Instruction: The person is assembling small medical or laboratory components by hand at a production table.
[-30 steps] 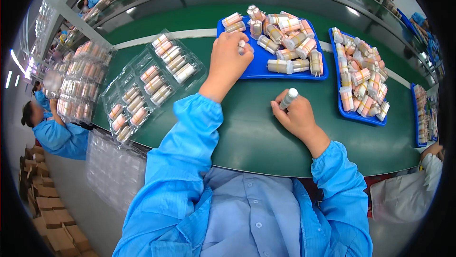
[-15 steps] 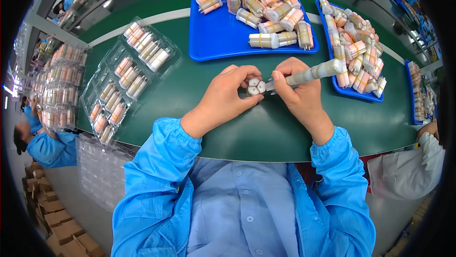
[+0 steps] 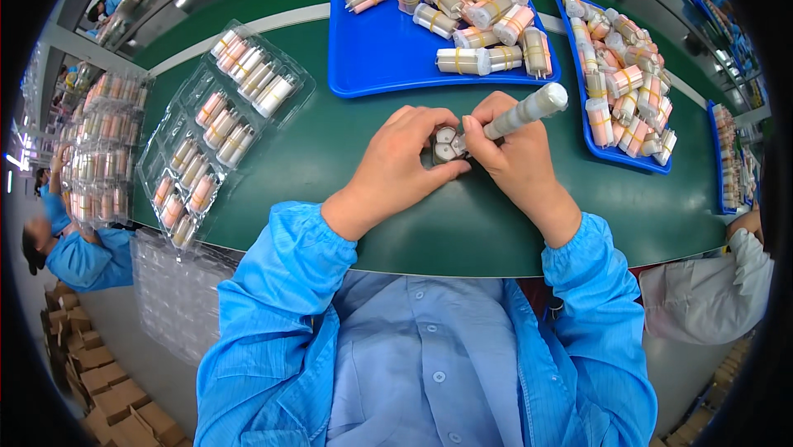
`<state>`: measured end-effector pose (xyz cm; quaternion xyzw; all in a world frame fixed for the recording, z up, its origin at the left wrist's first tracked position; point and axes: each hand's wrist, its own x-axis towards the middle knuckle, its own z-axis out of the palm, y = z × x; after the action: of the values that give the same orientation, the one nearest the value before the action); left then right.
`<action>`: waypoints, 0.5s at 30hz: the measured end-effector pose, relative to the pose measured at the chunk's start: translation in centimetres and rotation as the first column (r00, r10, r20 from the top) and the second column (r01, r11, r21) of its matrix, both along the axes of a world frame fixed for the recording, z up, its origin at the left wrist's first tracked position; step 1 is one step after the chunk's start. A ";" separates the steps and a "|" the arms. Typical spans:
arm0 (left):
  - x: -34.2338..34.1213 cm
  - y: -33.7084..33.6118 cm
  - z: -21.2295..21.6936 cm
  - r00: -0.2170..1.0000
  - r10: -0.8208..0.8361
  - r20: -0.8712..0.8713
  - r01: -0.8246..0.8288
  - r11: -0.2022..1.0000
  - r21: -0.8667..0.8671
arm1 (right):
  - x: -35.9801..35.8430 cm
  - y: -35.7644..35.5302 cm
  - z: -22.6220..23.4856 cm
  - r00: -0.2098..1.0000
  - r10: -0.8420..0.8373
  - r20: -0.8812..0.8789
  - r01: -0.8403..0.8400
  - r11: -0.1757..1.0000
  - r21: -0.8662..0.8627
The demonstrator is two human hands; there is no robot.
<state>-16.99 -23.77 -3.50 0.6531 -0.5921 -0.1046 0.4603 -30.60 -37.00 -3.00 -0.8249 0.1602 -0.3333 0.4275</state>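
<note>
My left hand [image 3: 395,164] holds a small bundle of cylinders [image 3: 447,145] between curled fingers and thumb, its pale round ends facing up. In my right hand [image 3: 522,159] is a hand tool with a thick, pale wrapped handle [image 3: 529,110], gripped like a pen. The tool's tip reaches the bundle's right edge; its exact shape is hidden by my fingers. Both hands are over the green table [image 3: 446,236], just short of a blue tray [image 3: 363,50] that carries similar pink, white and grey bundles with yellow bands.
A second blue tray [image 3: 591,129] heaped with bundles stands at the right, another blue tray [image 3: 718,191] farther right. On the left lies a clear blister tray [image 3: 157,145] partly filled with bundles, beside stacked filled trays [image 3: 99,149]. A person in blue [image 3: 95,261] sits at far left.
The tool has swung to a steeper angle, its handle end moving left and toward me. My right hand has shifted slightly; the bundle has tilted in my left hand.
</note>
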 end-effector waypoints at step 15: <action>-0.7 0.0 -1.0 0.985 -0.079 -0.155 0.091 0.993 0.070 | -0.8 -1.0 -0.2 0.989 0.025 0.143 -0.031 0.999 0.040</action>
<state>-17.65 -23.75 -4.46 0.6348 -0.5782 -0.1962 0.4735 -31.37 -37.99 -3.22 -0.7920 0.1246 -0.3821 0.4595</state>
